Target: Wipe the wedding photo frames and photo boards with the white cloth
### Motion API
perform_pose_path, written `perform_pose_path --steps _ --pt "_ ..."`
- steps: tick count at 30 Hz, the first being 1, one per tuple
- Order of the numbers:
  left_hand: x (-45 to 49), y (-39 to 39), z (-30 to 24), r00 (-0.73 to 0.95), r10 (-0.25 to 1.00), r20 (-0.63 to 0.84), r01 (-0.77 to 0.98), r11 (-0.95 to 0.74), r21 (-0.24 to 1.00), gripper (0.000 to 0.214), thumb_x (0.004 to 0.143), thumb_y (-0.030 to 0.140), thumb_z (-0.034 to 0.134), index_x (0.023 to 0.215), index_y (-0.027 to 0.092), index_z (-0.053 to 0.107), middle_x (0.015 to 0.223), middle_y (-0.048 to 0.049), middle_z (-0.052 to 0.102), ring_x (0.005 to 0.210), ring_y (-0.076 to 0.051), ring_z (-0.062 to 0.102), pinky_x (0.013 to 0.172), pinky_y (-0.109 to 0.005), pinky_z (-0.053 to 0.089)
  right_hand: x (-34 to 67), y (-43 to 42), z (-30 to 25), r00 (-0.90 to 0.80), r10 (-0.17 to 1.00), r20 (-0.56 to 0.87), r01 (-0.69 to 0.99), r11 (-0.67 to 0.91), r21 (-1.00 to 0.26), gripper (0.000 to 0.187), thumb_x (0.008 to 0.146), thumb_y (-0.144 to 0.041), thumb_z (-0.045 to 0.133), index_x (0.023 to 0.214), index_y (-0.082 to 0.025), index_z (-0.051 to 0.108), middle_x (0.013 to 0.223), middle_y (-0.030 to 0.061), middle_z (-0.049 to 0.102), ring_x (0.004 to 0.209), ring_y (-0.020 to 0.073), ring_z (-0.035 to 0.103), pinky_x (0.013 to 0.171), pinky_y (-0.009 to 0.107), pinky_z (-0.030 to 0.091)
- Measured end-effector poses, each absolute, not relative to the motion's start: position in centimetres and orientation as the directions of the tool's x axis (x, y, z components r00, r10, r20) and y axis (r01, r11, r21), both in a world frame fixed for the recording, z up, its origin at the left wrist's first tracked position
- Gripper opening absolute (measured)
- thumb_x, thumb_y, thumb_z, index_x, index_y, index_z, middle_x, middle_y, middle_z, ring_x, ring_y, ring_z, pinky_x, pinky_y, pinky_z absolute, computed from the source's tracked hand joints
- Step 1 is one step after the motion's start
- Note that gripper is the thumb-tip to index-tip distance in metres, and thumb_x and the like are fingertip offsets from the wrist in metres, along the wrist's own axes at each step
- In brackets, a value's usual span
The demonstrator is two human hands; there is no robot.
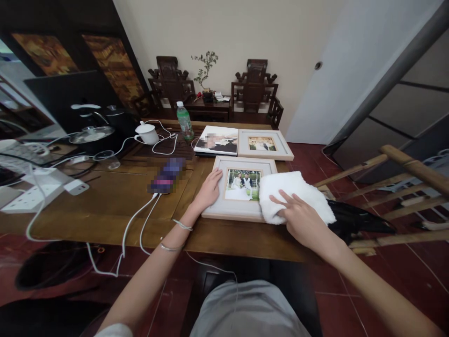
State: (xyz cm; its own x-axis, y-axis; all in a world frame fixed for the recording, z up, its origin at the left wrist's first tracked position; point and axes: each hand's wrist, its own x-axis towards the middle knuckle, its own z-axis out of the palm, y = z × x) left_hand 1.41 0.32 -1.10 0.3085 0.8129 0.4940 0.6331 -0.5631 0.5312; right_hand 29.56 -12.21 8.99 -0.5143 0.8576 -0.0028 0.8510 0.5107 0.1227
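Note:
A picture frame (217, 208) with a pale wooden border lies flat near the front of the wooden table, a photo of two people in its middle. My left hand (209, 187) grips its left edge, the fingertips on the rim. Under my right hand (298, 217) is a folded, fluffy white cloth (293, 185). The cloth covers the frame's right side and hangs past it; my fingers are bent into it. Just behind stand a second frame (278, 149) with a photo and a white-covered photo book (224, 135), lying side by side.
Left of the frame lies a phone (166, 175) with white cables. Farther left are a power strip (31, 196), a clear cup (108, 160), a lidded white mug (147, 134) and a pot (91, 139). A green bottle (184, 121) stands behind. A bamboo rack (396, 185) is at the right.

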Motion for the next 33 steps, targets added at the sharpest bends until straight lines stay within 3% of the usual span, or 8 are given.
perform_pose_path --steps 6,12,20,29,33 --pt "1.1 0.3 -1.0 0.337 0.8 0.497 0.635 -0.583 0.507 0.052 0.077 0.002 0.035 0.125 0.011 0.054 0.133 -0.0117 0.052 0.133 -0.023 0.036 0.112 -0.047 0.03 29.7 -5.7 7.8 -0.403 0.911 0.087 0.909 0.387 0.154 0.049 0.068 0.003 0.043 0.101 -0.02 0.071 0.138 0.0005 0.049 0.134 0.0295 0.034 0.105 0.049 0.034" --pt "1.1 0.2 -1.0 0.316 0.808 0.497 0.631 -0.57 0.526 0.048 0.079 0.004 0.035 0.123 0.01 0.055 0.133 -0.013 0.052 0.132 -0.023 0.037 0.112 -0.046 0.03 29.5 0.1 7.0 -0.359 0.918 0.166 0.924 0.324 0.204 0.048 0.076 0.002 0.039 0.112 -0.015 0.066 0.139 0.0045 0.048 0.133 0.0316 0.033 0.104 0.051 0.032" --pt "1.7 -0.2 -0.6 0.283 0.834 0.474 0.655 -0.529 0.54 0.049 0.079 0.002 0.034 0.123 0.007 0.054 0.133 -0.0149 0.052 0.133 -0.022 0.036 0.113 -0.043 0.029 29.4 -7.8 7.6 -0.488 0.871 0.053 0.844 0.456 0.282 0.036 0.074 -0.001 0.045 0.095 -0.013 0.072 0.137 0.0087 0.051 0.131 0.035 0.036 0.102 0.05 0.034" --pt "1.7 -0.1 -0.9 0.287 0.825 0.487 0.653 -0.541 0.53 0.053 0.077 0.001 0.034 0.126 0.01 0.053 0.134 -0.0132 0.051 0.134 -0.023 0.035 0.113 -0.047 0.028 26.3 -12.4 8.1 -0.523 0.852 0.02 0.836 0.508 0.206 0.034 0.075 -0.001 0.046 0.091 -0.015 0.073 0.135 0.0106 0.052 0.129 0.034 0.04 0.101 0.051 0.035" --pt "1.6 -0.1 -0.6 0.288 0.828 0.48 0.655 -0.536 0.532 0.051 0.078 0.002 0.034 0.125 0.01 0.054 0.134 -0.0133 0.051 0.133 -0.023 0.036 0.112 -0.047 0.029 21.4 -10.4 7.5 -0.647 0.762 0.035 0.76 0.64 0.111 0.03 0.078 -0.005 0.047 0.092 -0.016 0.071 0.134 0.011 0.053 0.129 0.0314 0.039 0.103 0.048 0.032"
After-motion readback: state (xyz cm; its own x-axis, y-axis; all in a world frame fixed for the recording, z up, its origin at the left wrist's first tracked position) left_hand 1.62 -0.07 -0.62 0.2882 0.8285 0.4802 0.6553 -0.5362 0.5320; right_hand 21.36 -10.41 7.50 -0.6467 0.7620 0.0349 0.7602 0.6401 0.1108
